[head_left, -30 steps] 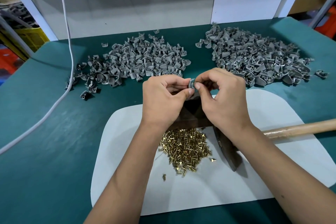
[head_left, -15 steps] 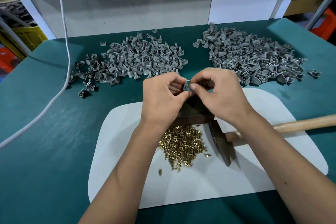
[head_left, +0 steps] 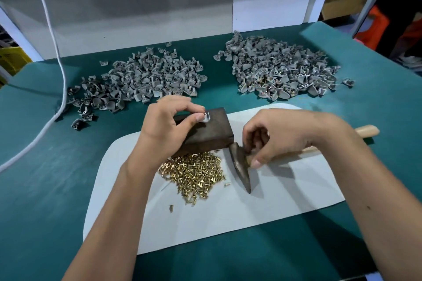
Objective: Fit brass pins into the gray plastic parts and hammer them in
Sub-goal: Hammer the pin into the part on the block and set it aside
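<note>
- A single gray plastic part [head_left: 206,117] is pinched between the thumb and curled fingers of the left hand [head_left: 169,121] and is held against the top of a dark wooden block [head_left: 205,132].
- The block is set on a white mat [head_left: 285,201], at the mat's far edge, with the left wrist lying over its near left corner.
- A loose heap of brass pins [head_left: 194,172] is seen on the mat just in front of the block; one stray pin [head_left: 171,207] lies a little nearer, apart from the heap.
- A hammer [head_left: 239,166] is laid on the mat just right of the pins, its dark metal head pointing toward the viewer and its pale wooden handle [head_left: 367,131] running off to the right.
- The right hand [head_left: 287,137] is curled round the handle right at the head, thumb underneath, fingers bent over the top.
- Whether the hammer is lifted off the mat cannot be told.
- Two large piles of gray plastic parts are spread on the green counter [head_left: 45,189] beyond the mat: a left pile [head_left: 141,80] and a right pile [head_left: 280,70], well apart from each other.
- A white cable [head_left: 61,80] is draped over the counter's left side, passing beside the left pile.
</note>
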`<state>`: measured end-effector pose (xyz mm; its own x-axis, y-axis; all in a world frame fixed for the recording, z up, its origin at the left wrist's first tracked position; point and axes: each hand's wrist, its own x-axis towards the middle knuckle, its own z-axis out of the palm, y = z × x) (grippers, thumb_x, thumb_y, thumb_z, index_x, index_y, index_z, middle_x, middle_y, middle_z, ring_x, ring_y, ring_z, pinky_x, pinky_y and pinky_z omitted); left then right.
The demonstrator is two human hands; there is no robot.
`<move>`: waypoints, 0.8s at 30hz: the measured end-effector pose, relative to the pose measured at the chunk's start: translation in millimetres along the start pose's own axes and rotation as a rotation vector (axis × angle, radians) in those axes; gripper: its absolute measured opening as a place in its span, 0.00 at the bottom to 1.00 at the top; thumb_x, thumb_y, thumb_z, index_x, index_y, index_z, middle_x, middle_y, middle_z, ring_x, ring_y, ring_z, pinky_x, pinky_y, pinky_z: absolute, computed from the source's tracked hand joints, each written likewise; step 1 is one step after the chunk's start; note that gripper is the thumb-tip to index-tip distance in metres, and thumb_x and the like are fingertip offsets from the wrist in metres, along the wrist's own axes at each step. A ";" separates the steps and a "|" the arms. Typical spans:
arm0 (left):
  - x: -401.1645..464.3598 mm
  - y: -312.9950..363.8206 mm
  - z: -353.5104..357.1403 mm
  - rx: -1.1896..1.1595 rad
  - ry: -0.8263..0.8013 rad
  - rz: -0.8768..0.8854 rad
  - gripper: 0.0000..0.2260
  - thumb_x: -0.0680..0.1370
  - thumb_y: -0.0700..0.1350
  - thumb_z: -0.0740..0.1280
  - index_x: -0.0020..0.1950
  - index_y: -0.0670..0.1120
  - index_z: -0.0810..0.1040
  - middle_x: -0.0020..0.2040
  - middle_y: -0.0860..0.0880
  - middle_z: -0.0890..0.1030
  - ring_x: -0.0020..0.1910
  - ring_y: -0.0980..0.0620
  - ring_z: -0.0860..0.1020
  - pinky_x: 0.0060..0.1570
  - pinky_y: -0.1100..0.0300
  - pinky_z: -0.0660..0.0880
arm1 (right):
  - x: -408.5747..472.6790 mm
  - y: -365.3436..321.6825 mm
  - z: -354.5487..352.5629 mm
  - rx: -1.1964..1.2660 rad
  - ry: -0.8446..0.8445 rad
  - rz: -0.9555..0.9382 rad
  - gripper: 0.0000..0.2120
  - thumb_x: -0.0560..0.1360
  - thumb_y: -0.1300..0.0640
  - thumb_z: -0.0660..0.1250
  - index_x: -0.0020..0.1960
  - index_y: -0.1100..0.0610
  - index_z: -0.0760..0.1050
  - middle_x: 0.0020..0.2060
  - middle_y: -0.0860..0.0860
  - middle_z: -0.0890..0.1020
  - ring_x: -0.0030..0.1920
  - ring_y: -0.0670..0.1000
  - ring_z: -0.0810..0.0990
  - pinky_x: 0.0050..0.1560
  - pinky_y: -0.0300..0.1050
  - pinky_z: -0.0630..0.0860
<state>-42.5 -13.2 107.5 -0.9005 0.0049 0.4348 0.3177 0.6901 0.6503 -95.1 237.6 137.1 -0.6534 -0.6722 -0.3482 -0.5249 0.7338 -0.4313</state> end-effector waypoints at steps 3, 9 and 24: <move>-1.4 -6.5 -0.5 0.038 -0.024 0.027 0.03 0.75 0.40 0.76 0.48 0.46 0.88 0.53 0.53 0.86 0.64 0.51 0.77 0.69 0.58 0.69 | 1.2 -6.5 6.3 -0.073 0.022 0.007 0.14 0.62 0.45 0.83 0.41 0.47 0.81 0.32 0.41 0.79 0.32 0.39 0.75 0.31 0.34 0.68; -0.7 -16.6 -0.4 -0.020 -0.042 0.017 0.04 0.75 0.40 0.77 0.47 0.48 0.88 0.54 0.53 0.86 0.65 0.50 0.77 0.70 0.58 0.69 | -0.2 -11.9 7.5 -0.079 0.019 -0.002 0.12 0.66 0.48 0.82 0.40 0.50 0.80 0.29 0.40 0.79 0.30 0.40 0.75 0.32 0.36 0.69; -4.5 -19.2 3.3 -0.191 -0.075 -0.068 0.05 0.72 0.35 0.78 0.43 0.44 0.85 0.55 0.49 0.86 0.59 0.50 0.82 0.64 0.42 0.76 | -28.3 -7.8 -27.2 0.448 0.152 -0.144 0.08 0.83 0.58 0.64 0.48 0.62 0.77 0.36 0.51 0.79 0.36 0.49 0.76 0.37 0.43 0.74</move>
<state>-45.5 -24.1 91.0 -0.9390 0.0220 0.3431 0.2998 0.5409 0.7859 -87.3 253.6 172.9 -0.6811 -0.7170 -0.1482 -0.3510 0.4974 -0.7933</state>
